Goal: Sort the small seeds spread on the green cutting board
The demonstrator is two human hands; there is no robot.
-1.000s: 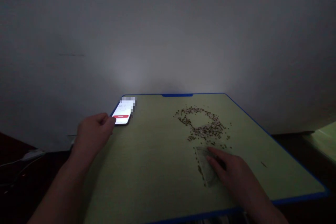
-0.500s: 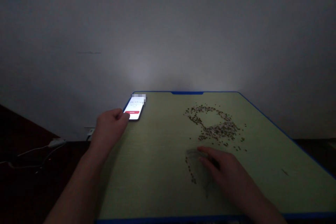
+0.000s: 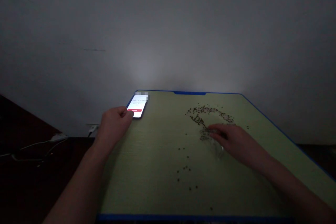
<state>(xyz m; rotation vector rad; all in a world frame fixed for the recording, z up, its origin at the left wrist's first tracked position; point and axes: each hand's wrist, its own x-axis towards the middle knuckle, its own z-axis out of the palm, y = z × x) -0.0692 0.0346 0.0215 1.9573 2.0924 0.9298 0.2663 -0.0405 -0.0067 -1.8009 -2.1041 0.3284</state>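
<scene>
My left hand is closed at the table's left edge, its thumb by the lower corner of a lit phone with a timer on its screen. Whatever its curled fingers may hold is hidden. On the right, my right hand is closed on a clear, see-through plastic thing, blurred, whose kind I cannot make out. It is at the near side of a ring of small dark grains, hiding part of them. Several loose grains are scattered nearer to me.
The pale green tabletop has a blue rim. A grey wall rises behind it. On the dark floor at the left lie a power strip and white cables.
My right hand has moved forward with the clear plastic thing, from the table's near part to the ring of grains. The short line of grains near me is now scattered. My left hand stays by the phone.
</scene>
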